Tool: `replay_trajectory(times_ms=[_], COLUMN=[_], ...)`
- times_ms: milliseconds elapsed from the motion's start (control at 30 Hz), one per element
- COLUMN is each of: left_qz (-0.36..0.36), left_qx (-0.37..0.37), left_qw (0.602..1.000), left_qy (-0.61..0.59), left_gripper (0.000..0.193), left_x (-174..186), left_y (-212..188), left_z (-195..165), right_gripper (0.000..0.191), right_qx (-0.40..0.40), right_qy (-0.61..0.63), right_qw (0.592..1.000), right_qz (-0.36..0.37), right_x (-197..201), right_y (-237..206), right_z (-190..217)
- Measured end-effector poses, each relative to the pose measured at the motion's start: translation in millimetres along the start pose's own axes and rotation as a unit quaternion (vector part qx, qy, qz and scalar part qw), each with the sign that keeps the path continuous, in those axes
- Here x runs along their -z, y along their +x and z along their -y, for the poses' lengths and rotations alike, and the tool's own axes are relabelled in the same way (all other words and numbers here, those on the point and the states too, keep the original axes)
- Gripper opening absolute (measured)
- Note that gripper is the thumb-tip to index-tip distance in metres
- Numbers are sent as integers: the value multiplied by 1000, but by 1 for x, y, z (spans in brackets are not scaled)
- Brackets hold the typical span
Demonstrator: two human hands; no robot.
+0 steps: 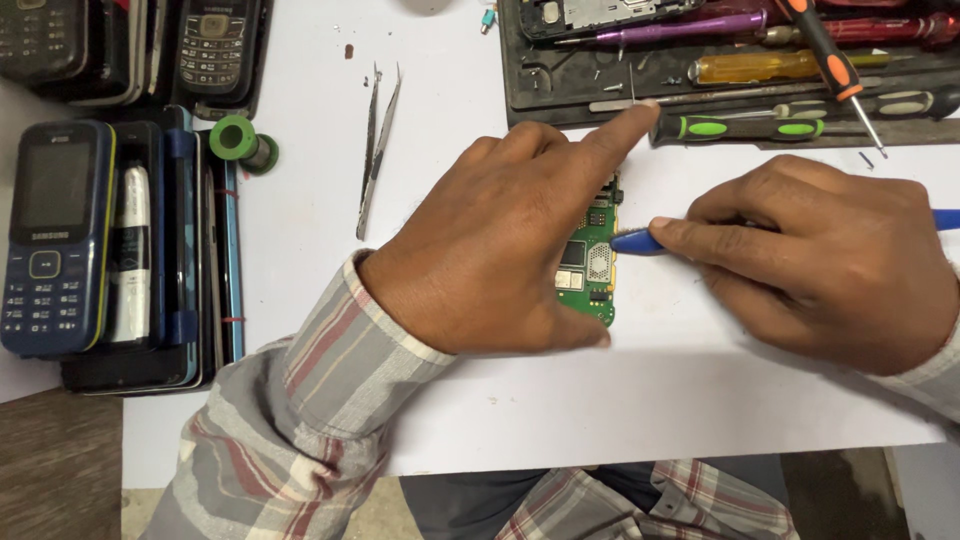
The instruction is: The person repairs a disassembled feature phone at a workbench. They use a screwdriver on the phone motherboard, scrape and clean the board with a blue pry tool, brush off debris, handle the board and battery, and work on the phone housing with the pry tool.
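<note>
A green phone circuit board (592, 262) lies on the white table (640, 400), mostly under my left hand (510, 240). That hand presses down on the board, its thumb along the lower edge and its index finger stretched toward the tool tray. My right hand (825, 260) grips a blue pry tool (640, 241), whose tip touches the board's right edge. The tool's blue handle end (945, 218) sticks out past the hand at the right.
A black tool tray (520, 90) at the back right holds several screwdrivers. Metal tweezers (375, 150) lie left of my left hand. A green solder spool (238, 140) and a blue keypad phone (52, 235) on stacked phones sit at the left.
</note>
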State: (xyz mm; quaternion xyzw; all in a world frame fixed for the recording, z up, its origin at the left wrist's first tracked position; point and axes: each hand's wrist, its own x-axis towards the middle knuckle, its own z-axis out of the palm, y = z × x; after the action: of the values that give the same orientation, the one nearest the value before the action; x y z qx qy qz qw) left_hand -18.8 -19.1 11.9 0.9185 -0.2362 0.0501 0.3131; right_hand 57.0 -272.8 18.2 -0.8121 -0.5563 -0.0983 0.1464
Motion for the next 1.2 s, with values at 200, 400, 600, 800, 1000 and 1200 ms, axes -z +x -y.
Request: replay_trajectory(times_ms=[200, 400, 600, 800, 1000, 1200], left_qz=[-30, -18, -23, -14, -8, -28], left_qx=[-26, -19, -20, -13, -6, -23], left_qw=[999, 1000, 1000, 1000, 1000, 999], left_qy=[9, 1, 1, 6, 4, 7], left_gripper=[136, 138, 137, 138, 138, 139], left_x=[-1, -1, -2, -2, -3, -4], left_y=[-2, -2, -2, -1, -1, -1], left_z=[-1, 0, 0, 0, -1, 0], right_gripper=[35, 33, 31, 25, 26, 27], right_qx=[28, 30, 25, -11, -11, 17], right_qy=[-5, 16, 28, 56, 48, 88], right_qw=[1000, 999, 999, 998, 999, 996], right_qz=[-10, -13, -7, -2, -7, 14], right_x=[1, 1, 0, -1, 2, -1], right_y=[2, 1, -1, 0, -1, -2], right_z=[0, 0, -3, -1, -1, -4])
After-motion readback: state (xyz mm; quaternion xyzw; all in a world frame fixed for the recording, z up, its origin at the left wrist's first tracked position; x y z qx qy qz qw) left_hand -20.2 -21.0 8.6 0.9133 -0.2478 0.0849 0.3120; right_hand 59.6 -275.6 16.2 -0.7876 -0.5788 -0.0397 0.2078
